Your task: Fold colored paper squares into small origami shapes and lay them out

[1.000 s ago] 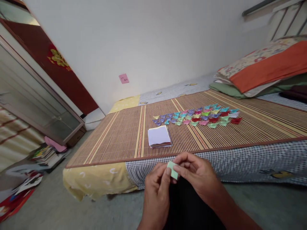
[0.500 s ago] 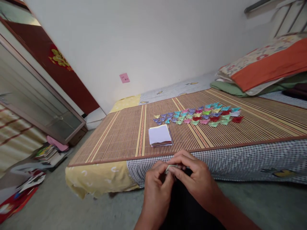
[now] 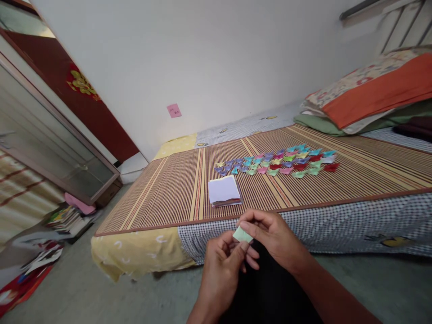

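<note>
Two hands on one small piece: the left hand (image 3: 221,265) and right hand (image 3: 273,236) pinch a folded pale-green paper (image 3: 242,234) between fingertips, low in front of the body, just short of the bed's near edge. Both grips are closed on it, thumb against forefinger; left takes the lower corner, right the upper edge. Only a small green patch shows between the fingers; the rest is hidden.

Handling, my read: near weightless, thin, holds a crease but bends or crumples under any real squeeze. Not slippery, dry matte stock. Best held by edges or corners with fingertip pads and light pressure; pinching across the middle would likely flatten the folds.

Around it:
- striped bamboo mat (image 3: 168,193) on the bed
- stack of square sheets (image 3: 224,191), white face up, near the mat's front edge, beyond the hands
- rows of small folded coloured pieces (image 3: 276,163) further back, well apart from the hands
- pillows (image 3: 367,94) at the far right
- pink note (image 3: 174,110) on the wall
- pile of books or papers (image 3: 65,218) on the floor at left
</note>
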A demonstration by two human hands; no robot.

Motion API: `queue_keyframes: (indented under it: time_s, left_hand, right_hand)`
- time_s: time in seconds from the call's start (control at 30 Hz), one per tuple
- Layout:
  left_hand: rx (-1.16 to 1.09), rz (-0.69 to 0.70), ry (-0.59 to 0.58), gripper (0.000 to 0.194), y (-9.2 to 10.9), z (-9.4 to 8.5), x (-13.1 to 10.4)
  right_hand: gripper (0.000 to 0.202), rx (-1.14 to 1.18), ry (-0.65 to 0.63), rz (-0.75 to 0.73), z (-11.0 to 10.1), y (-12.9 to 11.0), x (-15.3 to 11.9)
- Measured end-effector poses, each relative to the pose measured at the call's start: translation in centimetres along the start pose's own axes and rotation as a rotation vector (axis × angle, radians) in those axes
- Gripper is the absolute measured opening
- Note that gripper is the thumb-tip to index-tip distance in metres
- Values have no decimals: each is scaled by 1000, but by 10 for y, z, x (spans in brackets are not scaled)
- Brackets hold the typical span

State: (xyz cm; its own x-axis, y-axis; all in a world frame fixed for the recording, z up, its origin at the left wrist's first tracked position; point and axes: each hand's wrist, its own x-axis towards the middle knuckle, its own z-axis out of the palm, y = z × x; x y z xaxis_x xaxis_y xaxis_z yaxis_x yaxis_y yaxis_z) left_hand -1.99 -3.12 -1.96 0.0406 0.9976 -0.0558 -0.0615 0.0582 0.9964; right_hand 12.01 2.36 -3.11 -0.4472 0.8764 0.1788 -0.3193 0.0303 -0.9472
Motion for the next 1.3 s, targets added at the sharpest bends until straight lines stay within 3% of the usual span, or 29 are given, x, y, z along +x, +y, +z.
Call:
queue_keyframes:
  time_s: [0.13,0.27,0.37,0.57,0.67,0.83,1.0,1.17,1.3]
  left_hand:
    - [-74,-60,-70,31,-2,0,2]
    - [-77,-59,-41,38,-6,3,3]
    - [-132,-43,-8,36,-9,5,2]
    - [-294,-69,-120,39,-13,4,2]
    - [-116,-15,-58,38,-7,1,3]
    - [5,107,173,40,-2,-7,4]
    - [-68,68,146,27,-6,-11,8]
    - [-88,69,176,24,-4,-9,11]
    - [-67,64,225,23,-2,-5,10]
  right_hand:
    - [29,-122,45,-53,-2,-1,1]
    - [30,-170,78,-55,-4,-2,3]
    - [35,-141,40,-23,-7,-4,4]
    - [41,-106,-42,-15,-13,-7,0]
    - [37,-174,-29,-25,-15,-8,-2]
    - [29,-447,17,-135,-14,-15,-5]
    - [28,-557,38,-157,-11,-16,-5]
    - [17,-505,111,-122,-9,-9,-5]
    - [19,-587,161,-232,-6,-9,-6]
